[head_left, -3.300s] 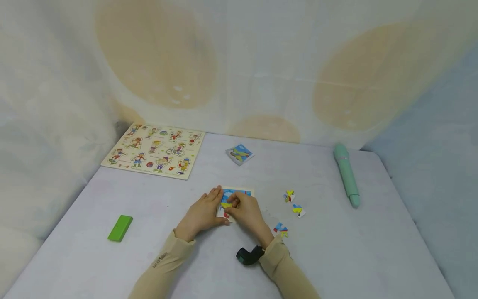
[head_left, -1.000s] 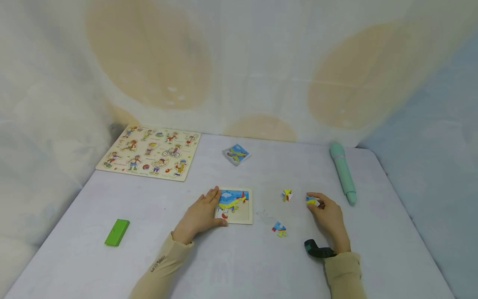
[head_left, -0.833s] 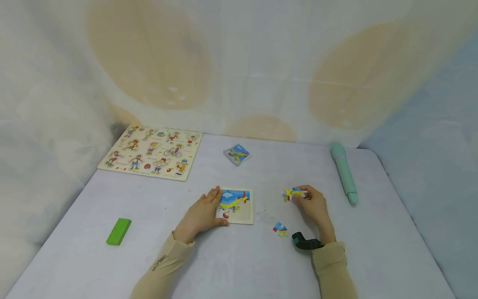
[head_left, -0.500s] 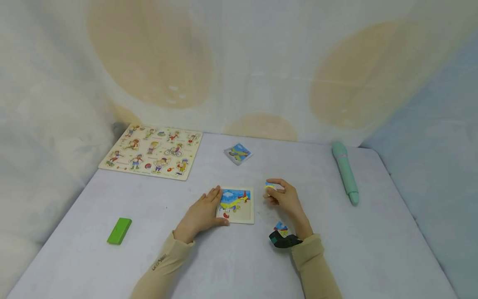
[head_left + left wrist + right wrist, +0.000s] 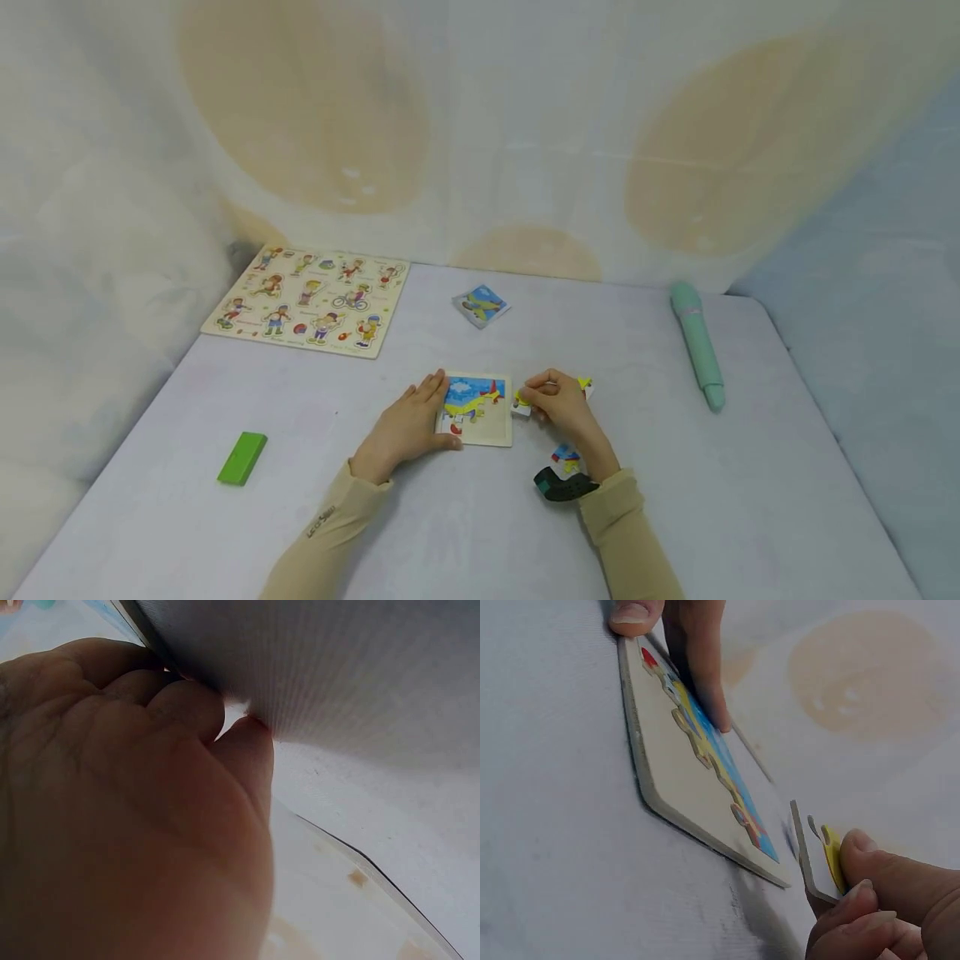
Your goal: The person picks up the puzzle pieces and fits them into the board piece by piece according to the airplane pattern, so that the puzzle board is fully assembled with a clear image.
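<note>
A small square tray puzzle (image 5: 492,430) lies on the table, its upper and left parts filled with an airplane picture, the lower right bare wood. My left hand (image 5: 408,425) rests along its left edge with fingers and thumb spread; in the left wrist view this hand (image 5: 142,802) hides much of the scene. Just off the tray's right edge, my right hand (image 5: 561,404) pinches a white and yellow puzzle piece (image 5: 521,407) between thumb and fingers. The right wrist view shows that piece (image 5: 819,862) tilted up beside the tray (image 5: 656,761), the right hand (image 5: 892,900) holding it.
Loose pieces (image 5: 566,457) lie by the right wrist, and another (image 5: 587,387) is partly hidden behind the right hand. A picture card (image 5: 482,306) is farther back. Around are a large figure puzzle board (image 5: 306,302), a green block (image 5: 242,458) and a mint-green stick-shaped object (image 5: 698,346).
My right hand left the tray, picked up a piece at the right and carried it back left to beside the tray's right edge. My left hand has stayed on the tray.
</note>
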A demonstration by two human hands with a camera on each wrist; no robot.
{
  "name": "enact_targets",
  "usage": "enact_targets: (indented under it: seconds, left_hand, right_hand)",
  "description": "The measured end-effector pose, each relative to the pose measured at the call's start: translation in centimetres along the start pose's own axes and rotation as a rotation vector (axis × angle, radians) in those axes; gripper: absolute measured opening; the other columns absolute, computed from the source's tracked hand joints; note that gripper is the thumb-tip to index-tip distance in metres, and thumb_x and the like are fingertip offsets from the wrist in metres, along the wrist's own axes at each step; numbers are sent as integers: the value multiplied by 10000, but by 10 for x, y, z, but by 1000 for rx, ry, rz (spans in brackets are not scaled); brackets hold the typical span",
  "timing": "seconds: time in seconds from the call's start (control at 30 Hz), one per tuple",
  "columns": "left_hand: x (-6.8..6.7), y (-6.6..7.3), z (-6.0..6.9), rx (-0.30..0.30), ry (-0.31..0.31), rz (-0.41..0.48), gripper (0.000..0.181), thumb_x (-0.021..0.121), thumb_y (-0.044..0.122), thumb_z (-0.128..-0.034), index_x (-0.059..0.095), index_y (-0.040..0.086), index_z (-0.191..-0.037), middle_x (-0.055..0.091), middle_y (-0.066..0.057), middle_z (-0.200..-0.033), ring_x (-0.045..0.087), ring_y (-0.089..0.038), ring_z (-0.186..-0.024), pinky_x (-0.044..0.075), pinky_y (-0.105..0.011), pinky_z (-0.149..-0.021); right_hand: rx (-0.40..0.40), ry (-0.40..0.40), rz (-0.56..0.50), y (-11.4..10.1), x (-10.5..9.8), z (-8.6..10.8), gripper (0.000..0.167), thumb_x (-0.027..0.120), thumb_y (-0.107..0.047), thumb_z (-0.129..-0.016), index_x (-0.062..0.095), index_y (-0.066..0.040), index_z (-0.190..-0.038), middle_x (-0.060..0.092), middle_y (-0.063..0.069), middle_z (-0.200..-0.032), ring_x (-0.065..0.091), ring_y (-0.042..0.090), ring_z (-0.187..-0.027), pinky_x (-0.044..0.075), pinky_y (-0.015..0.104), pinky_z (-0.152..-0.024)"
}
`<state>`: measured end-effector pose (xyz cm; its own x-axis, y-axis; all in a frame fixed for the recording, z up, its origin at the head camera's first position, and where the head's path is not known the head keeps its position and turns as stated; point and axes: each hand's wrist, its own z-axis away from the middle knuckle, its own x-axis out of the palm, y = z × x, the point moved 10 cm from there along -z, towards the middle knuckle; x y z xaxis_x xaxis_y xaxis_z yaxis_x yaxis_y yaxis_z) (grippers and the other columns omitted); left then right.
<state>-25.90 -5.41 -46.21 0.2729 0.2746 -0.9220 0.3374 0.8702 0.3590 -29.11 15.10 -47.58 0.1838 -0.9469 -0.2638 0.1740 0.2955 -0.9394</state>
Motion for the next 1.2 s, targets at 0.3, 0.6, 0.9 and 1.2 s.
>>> enact_targets:
  seconds: [0.3,0.6,0.9,1.2]
  left_hand:
    - [-1,0,-4,6,-2,-11,1049,744,537,-766,250,1,-1519,202,-141,-1613,226,-299,-1491,241,-475,-1210]
    - [0,0,-2,2,-2,-12,1034,740,535,-773,264,-8,-1513,219,-152,-1607,237,-303,-1487,250,-480,-1205]
    - [1,-2,-2,-5,2,-12,1033,748,528,-768,271,-8,-1511,226,-151,-1605,243,-307,-1484,252,-482,-1204]
    - [2,-1,-2,-11,6,-6,1033,746,523,-770,262,-4,-1515,217,-145,-1609,235,-304,-1488,246,-480,-1207]
  right_hand:
    - [-146,-85,210,-17,28,5,127,705,-132,-873,674,-55,-969,701,29,-769,563,97,-641,457,204,-583]
    - [-116,-52,202,-15,39,7,68,743,-118,-836,694,-93,-876,709,15,-751,614,97,-698,469,199,-648]
    - [-123,-22,342,-17,43,10,76,766,-172,-823,714,-136,-866,644,-24,-743,514,109,-668,397,199,-590]
    - [-204,-23,453,-27,47,13,189,802,-160,-783,697,-143,-940,609,11,-925,501,156,-801,423,259,-709]
